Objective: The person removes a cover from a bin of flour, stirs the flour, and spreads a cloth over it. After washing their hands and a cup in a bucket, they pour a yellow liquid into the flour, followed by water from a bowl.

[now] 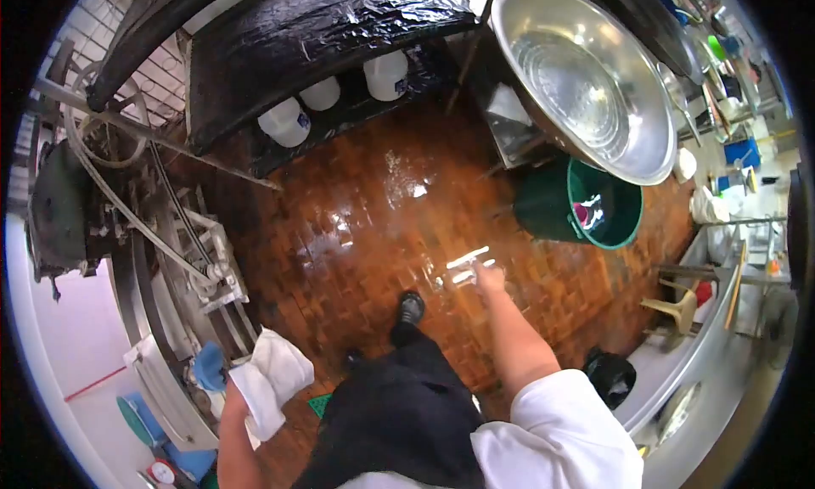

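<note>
My left hand, low at the left, is closed around a bunched white cloth that hides most of its fingers. The cloth hangs beside a metal rack with a blue cloth-like item on it. Stretched out over the wet floor is my right hand, seen from above and small in view; I cannot tell how its fingers are set. Bright white streaks show on the floor right by its fingertips. The nearest large thing to this hand is a green bin.
A wide steel basin rests above the bin. White containers stand under a foil-covered counter. Metal equipment with a hose lines the left. A beige stool, a black bag and a steel counter are at right.
</note>
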### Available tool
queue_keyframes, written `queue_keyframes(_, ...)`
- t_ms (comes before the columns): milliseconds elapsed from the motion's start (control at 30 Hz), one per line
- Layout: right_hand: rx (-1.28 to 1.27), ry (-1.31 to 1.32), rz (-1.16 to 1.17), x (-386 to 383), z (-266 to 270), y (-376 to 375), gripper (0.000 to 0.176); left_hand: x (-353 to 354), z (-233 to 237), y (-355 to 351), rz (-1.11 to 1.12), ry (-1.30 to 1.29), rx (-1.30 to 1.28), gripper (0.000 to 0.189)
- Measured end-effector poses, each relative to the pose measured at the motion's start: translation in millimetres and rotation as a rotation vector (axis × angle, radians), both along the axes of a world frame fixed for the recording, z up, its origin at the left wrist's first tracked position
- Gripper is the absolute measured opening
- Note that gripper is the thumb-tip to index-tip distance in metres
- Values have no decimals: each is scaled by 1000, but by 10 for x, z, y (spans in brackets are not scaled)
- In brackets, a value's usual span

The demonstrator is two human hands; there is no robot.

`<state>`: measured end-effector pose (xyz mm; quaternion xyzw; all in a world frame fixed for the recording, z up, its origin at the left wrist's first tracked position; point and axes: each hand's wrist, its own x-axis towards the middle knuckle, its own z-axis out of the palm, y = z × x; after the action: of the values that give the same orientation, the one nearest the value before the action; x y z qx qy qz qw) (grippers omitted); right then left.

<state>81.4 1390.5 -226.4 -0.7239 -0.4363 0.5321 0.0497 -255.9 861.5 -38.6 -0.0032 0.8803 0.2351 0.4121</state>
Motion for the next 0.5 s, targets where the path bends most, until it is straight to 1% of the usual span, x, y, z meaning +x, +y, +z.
queue_keyframes(67, -114, 177, -88, -3, -153, 155, 34, -88, 16, 85, 4, -9, 26, 26)
queue_keyframes(100, -60, 128, 52, -161, 183, 245, 34, -148, 12, 145, -1, -21, 52, 24)
queue_keyframes(133, -3, 71, 184, -322, 614, 339, 34, -198, 93, 298, -240, 30, 43, 22)
queue_keyframes(167, 78, 241, 232, -266, 143, 391, 42, -283, 36, 296, -267, 26, 56, 22)
queue_keyframes(200, 56, -36, 466, -400, 335, 475, 65, -436, -116, 232, -318, 75, 82, 22)
queue_keyframes(233, 244, -95, 620, -442, 5, 444, 79, -565, -257, 290, -379, 117, 114, 22)
queue_keyframes(267, 99, -97, 585, -581, 756, 456, 91, -664, -236, 465, -462, 145, 79, 26)
queue_keyframes(300, 57, -65, 497, -609, 1003, 426, 99, -720, -157, 745, -532, 123, 120, 26)
queue_keyframes(333, 77, -26, 431, -590, 1171, 353, 101, -669, 48, 1114, -755, 185, -16, 27)
queue_keyframes(367, 55, 7, 354, -531, 1463, 255, 98, -622, 140, 1391, -972, 267, -150, 27)
queue_keyframes(400, 113, -8, 283, -470, 1455, 106, 94, -613, 93, 1538, -1043, 260, -105, 27)
queue_keyframes(433, 116, 28, 182, -355, 1606, -74, 90, -602, 19, 1614, -855, 190, -38, 28)
queue_keyframes(467, 219, -27, 113, -215, 1378, -287, 89, -643, -87, 1714, -677, 110, 23, 30)
queue_keyframes(500, 304, -93, 76, -53, 1274, -594, 87, -851, -287, 1628, -577, -107, 202, 29)
